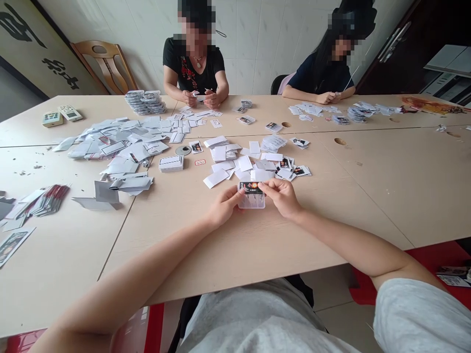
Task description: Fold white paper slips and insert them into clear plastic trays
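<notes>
A small clear plastic case (pixel 253 201) with a dark printed card (pixel 250 187) at its upper part is held over the table's near edge. My left hand (pixel 227 205) grips its left side, thumb on the front. On the right, my right hand (pixel 282 197) pinches the case's upper right corner, thumb and finger closed on it. Thin small items show through the clear lower part, too small to name. Just beyond the hands lies a loose heap of white cards (pixel 243 164). Several dark photo-printed cards (pixel 289 166) lie at the heap's right side.
A large pile of white folded papers (pixel 121 139) spreads at left. Stacked cases (pixel 145 102) stand farther back. A tape roll (pixel 183 150) lies near a card stack (pixel 171 163). Two people (pixel 195 63) (pixel 324 73) sit across the table (pixel 368 196), handling small pieces.
</notes>
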Demonstrator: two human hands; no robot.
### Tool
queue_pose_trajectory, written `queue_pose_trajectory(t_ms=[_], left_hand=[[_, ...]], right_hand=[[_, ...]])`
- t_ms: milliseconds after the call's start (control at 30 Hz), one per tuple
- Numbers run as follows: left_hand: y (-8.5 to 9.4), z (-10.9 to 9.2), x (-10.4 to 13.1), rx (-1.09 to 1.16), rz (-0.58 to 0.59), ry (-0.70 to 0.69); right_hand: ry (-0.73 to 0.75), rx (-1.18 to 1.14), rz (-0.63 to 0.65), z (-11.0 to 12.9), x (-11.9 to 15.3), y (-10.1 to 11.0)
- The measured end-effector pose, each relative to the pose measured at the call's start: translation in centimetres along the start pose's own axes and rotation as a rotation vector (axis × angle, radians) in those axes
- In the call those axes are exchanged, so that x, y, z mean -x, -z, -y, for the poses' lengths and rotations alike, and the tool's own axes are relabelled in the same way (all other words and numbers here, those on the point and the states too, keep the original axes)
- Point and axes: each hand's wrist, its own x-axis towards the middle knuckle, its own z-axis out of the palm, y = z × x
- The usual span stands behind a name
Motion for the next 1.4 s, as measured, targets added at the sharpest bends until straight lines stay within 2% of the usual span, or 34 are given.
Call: queue_pose_trajectory(t_ms=[100,200,300,400,967,1133,1233,1400], left_hand=[[0.1,-0.1,0.1,-0.048,0.057,-0.005],[0.3,-0.1,0.1,-0.041,0.086,-0.016],[0.3,-0.1,0.0,-0.049,0.095,-0.034],[0.0,-0.1,-0.1,-0.048,0.113,-0.036],[-0.3,-0.5,0.3,-0.076,0.168,-0.033],[0.0,-0.4,0.3,-0.059,0.162,-0.018],[0.3,-0.2,0.2,-0.055,0.166,-0.014],[0.5,0.2,0.1,-0.034,0.139,-0.021]], right_hand=[[-0.034,-0.082,0.024,0.2,0.1,0.0],[-0.146,-0.21,0.18,0.4,0.5,-0.2],[-0.262,-0.105,0.343,0.4,0.9,-0.6],[-0.275,0.019,0.404,0.3,1.1,-0.9],[-0.305,-0.086,0.367,0.2,1.2,-0.9],[-0.404,-0.143,0.356,-0.7,1.0,-0.7],[-0.412,-0.183,0.361,-0.8,0.7,-0.6],[-0.371,-0.097,0.354,-0.1,0.5,-0.8]])
